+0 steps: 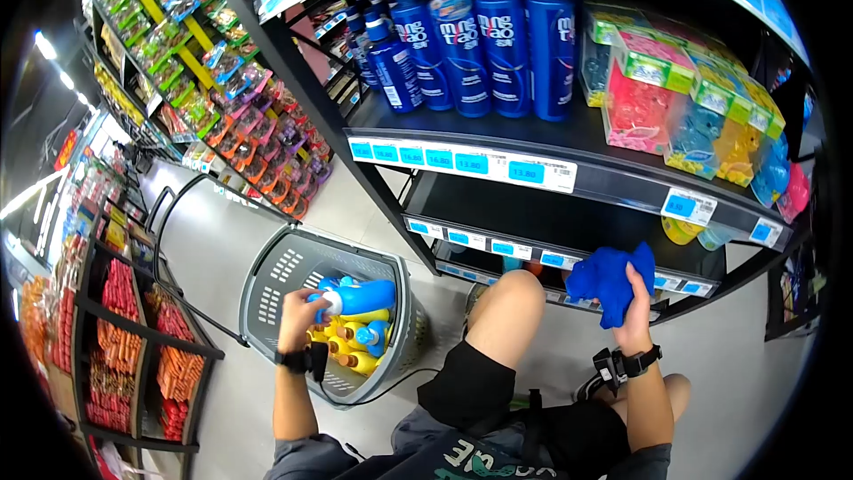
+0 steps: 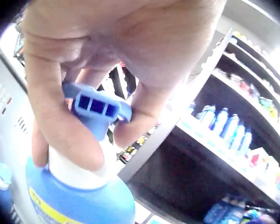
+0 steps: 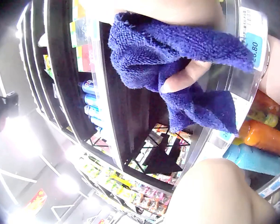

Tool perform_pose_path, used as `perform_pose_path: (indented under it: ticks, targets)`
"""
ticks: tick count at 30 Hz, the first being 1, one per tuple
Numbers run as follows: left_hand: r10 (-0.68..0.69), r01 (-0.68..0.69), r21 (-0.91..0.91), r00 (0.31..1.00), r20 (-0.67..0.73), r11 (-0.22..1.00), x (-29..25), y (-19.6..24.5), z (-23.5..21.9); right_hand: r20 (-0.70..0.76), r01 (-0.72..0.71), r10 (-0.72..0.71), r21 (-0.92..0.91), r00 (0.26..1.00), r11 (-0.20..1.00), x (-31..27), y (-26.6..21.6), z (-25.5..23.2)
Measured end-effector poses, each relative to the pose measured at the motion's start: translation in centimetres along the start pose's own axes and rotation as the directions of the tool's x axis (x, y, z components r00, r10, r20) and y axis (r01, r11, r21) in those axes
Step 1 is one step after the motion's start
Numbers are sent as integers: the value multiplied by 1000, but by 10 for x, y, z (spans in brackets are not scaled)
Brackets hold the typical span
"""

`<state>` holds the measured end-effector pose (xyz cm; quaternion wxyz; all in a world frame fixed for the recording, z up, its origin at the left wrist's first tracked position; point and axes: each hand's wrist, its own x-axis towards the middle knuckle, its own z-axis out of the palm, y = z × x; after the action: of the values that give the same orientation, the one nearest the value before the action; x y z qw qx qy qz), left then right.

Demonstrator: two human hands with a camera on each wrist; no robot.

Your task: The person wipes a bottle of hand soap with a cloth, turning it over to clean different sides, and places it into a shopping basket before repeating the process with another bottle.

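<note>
Over the grey shopping basket (image 1: pixel 267 289) my left hand (image 1: pixel 298 313) grips a blue spray bottle (image 1: pixel 369 297) by its neck, with the bottle lying sideways in the head view. In the left wrist view, the fingers curl around the white collar and blue spray head (image 2: pixel 98 107) of that bottle. Several yellow bottles (image 1: pixel 360 362) and another blue bottle (image 1: pixel 373 335) lie in the basket. In front of the lower shelf, my right hand (image 1: pixel 634 313) holds a crumpled blue towel (image 1: pixel 613 277). Its thumb presses into the towel's folds in the right wrist view.
The shelf unit (image 1: pixel 515 147) ahead carries a row of dark blue pump bottles (image 1: pixel 466 53) and clear packs of colourful goods (image 1: pixel 640 93). Orange and teal bottles (image 3: pixel 252 158) stand low down, near my bent knee (image 1: pixel 515 298). Snack racks (image 1: pixel 133 329) stand on the left.
</note>
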<state>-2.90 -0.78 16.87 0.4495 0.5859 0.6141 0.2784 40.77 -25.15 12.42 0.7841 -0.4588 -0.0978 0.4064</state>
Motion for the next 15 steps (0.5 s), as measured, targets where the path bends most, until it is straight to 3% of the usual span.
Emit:
perform_pose_path:
  ticks: [6, 8, 9, 11, 15]
  targets:
    - [176, -216, -277, 971, -162, 936, -58, 58, -26, 160, 46, -66, 128, 985, 991, -6, -4, -3]
    - [260, -281, -411, 960, -108, 867, -70, 77, -20, 273, -77, 3, 260, 962, 962, -10, -4, 4]
    - [267, -284, -413, 958, -101, 865, -76, 88, -11, 267, -67, -5, 263, 964, 963, -12, -4, 8]
    - [343, -311, -474, 939, -22, 824, -87, 105, 18, 491, -178, 37, 244, 870, 953, -18, -4, 16]
    - [387, -244, -436, 880, 277, 867, -116, 118, 108, 574, -293, 88, 274, 814, 916, -34, -2, 23]
